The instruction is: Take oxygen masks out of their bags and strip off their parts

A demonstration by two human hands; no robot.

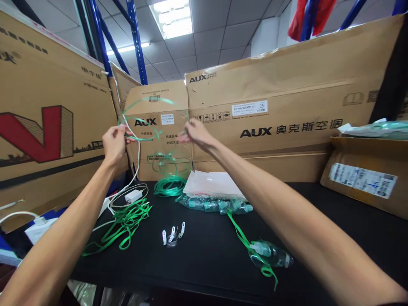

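Observation:
Raised above the table, my left hand (pixel 115 142) pinches thin green tubing (pixel 145 138), whose loops hang in the air. My right hand (pixel 196 132) is lifted at about the same height, fingers closed on a strand of the tubing, partly smeared by motion. Below them a coil of green tubing (pixel 170 186) lies on the black table (pixel 204 259). Loops run up from that coil. At the right, under my forearm, is a clear mask (pixel 270 251) with a green strap (pixel 239 231). Small metal strips (pixel 172 234) lie nearer the front.
A tangle of green elastic straps (pixel 132 221) lies left, beside a white cable and adapter (pixel 133 195). White sheets (pixel 208 185) sit behind several clear-and-green plastic pieces (pixel 212 205). Cardboard panels (pixel 287 97) wall the back; an open carton (pixel 366 174) stands right.

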